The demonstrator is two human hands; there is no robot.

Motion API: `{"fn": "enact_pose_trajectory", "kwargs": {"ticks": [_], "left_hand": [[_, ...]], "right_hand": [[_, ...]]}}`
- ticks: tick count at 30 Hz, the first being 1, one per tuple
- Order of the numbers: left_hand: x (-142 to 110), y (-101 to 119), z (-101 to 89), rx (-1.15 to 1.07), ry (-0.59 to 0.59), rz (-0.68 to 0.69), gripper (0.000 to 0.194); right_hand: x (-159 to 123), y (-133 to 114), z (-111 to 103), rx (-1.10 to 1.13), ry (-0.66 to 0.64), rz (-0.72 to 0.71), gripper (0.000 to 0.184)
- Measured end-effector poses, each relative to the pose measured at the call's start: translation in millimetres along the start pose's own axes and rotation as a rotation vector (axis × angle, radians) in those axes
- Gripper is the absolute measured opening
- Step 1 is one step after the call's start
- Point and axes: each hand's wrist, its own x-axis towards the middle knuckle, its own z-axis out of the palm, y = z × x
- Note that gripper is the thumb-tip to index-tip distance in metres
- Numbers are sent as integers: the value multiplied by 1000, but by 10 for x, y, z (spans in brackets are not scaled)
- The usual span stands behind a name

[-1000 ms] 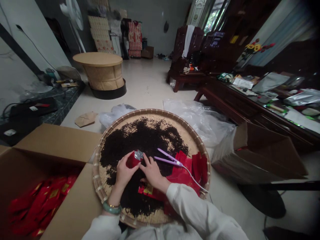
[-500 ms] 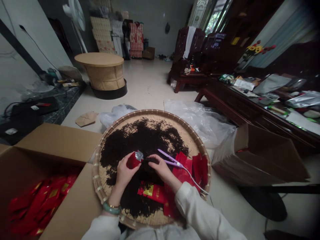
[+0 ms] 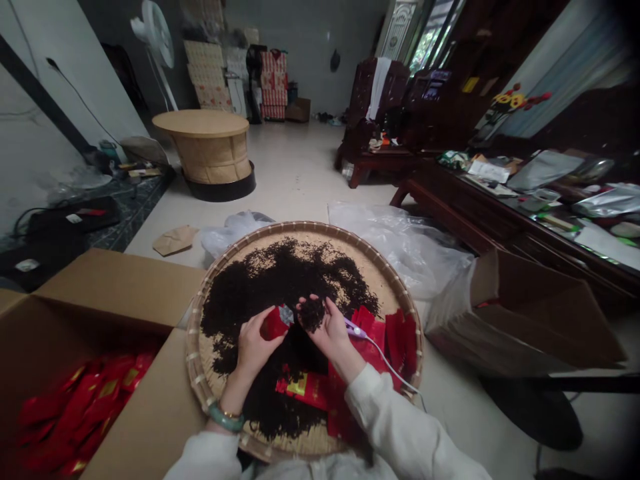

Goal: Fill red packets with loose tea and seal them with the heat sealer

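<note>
My left hand [image 3: 254, 345] is closed round a small red foil packet [image 3: 274, 323], its silver-lined mouth turned toward my right hand. Cupped palm up, my right hand [image 3: 331, 333] holds a small heap of dark loose tea leaves [image 3: 312, 315] right beside that mouth. Below both hands, a round woven bamboo tray [image 3: 196, 360] bears a wide spread of the same dark leaves. A red packet with a yellow label [image 3: 303, 387] lies on the leaves. More red packets [image 3: 400, 337] are at the tray's right. A purple hand-held sealer [image 3: 356, 329] with a white cord lies partly behind my right hand.
At left stands an open cardboard box [image 3: 145, 407] holding several red packets [image 3: 95, 400]. Another open carton [image 3: 530, 320] stands at right. Clear plastic sheeting [image 3: 395, 247] lies behind the tray. Farther off are a round wooden-topped table [image 3: 200, 123] and a cluttered dark long table [image 3: 500, 207].
My right hand has turned from palm down over the leaves to palm up, and tea leaves now fill it. My left hand with the packet has shifted slightly right.
</note>
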Motion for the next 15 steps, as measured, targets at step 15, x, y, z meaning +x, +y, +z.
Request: {"fn": "enact_pose_trajectory", "kwargs": {"ticks": [15], "left_hand": [[178,346,199,41,13,-66,54]], "right_hand": [[-24,-7,332,-699,-122,-505,63]]}}
